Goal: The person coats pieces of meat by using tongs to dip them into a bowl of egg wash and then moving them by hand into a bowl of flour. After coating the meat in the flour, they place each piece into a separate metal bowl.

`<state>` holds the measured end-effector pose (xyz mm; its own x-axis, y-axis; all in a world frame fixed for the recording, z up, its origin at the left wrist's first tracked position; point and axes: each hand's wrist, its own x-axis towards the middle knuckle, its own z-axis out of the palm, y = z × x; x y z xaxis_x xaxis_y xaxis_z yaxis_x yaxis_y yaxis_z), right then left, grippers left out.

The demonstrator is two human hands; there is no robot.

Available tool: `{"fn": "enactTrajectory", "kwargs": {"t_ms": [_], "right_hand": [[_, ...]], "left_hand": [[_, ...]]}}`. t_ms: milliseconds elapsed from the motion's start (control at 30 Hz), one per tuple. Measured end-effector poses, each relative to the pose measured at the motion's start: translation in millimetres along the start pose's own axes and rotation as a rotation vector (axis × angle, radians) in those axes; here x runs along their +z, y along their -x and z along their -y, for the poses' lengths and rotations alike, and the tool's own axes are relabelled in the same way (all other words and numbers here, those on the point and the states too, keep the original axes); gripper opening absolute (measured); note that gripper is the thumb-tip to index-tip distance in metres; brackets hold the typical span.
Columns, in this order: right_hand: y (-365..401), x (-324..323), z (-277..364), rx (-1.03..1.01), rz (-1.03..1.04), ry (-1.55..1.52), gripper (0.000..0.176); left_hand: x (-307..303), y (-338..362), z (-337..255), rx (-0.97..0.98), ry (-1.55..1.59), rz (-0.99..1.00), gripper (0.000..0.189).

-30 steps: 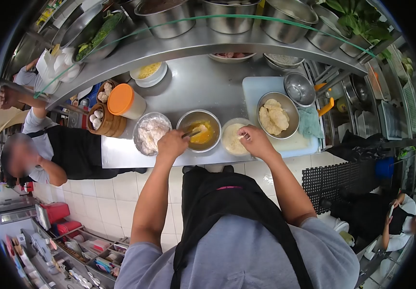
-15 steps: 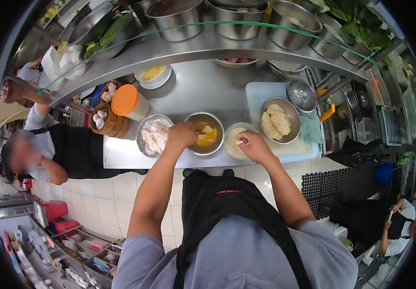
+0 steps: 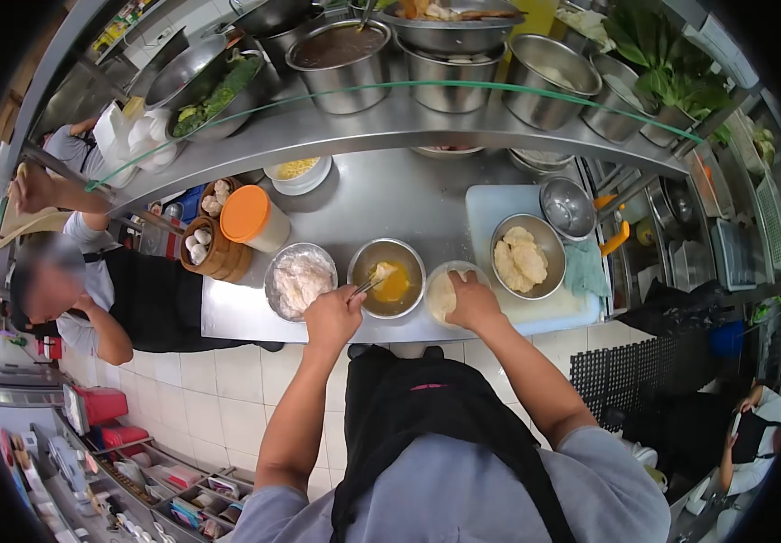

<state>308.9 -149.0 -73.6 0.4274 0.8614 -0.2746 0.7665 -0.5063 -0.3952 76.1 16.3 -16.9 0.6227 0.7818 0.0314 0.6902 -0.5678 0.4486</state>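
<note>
Steel table [image 3: 381, 199] is shining below. Left hand [image 3: 334, 319] is clamping tongs [image 3: 366, 287]; at their tips, coated piece [image 3: 383, 271] is lying in yellow-liquid bowl [image 3: 410, 260], looking soft, slippery, probably needing gentle middle hold. Right hand [image 3: 474, 303] is resting at crumb bowl [image 3: 430, 299], grip unclear. Farther, deep bowl [image 3: 556, 249] is holding pale pieces [image 3: 521, 260].

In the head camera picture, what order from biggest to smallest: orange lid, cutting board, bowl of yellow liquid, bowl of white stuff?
1. Cutting board: largest.
2. Bowl of yellow liquid and bowl of white stuff: too alike to rank.
3. Orange lid: smallest.
</note>
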Motion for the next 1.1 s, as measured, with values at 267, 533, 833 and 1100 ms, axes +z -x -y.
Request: {"fn": "enactTrajectory", "kwargs": {"t_ms": [267,533,833,1100], "right_hand": [[-32.6,48.7,-8.4,-0.048,0.073,0.161,0.056],[-0.1,7.4,10.8,-0.039,0.008,0.173,0.054],[-11.5,11.3,3.4,-0.121,-0.052,0.105,0.051],[-19.6,25.9,-7.9,-0.019,0.033,0.077,0.059]], "left_hand": [[7.0,17.9,6.5,-0.051,0.054,-0.080,0.019],[5.9,19.5,6.1,-0.037,0.083,-0.122,0.020],[-17.6,20.2,-21.7,-0.024,0.188,-0.249,0.020],[-2.4,16.0,-13.1,-0.075,0.137,-0.149,0.019]]}}
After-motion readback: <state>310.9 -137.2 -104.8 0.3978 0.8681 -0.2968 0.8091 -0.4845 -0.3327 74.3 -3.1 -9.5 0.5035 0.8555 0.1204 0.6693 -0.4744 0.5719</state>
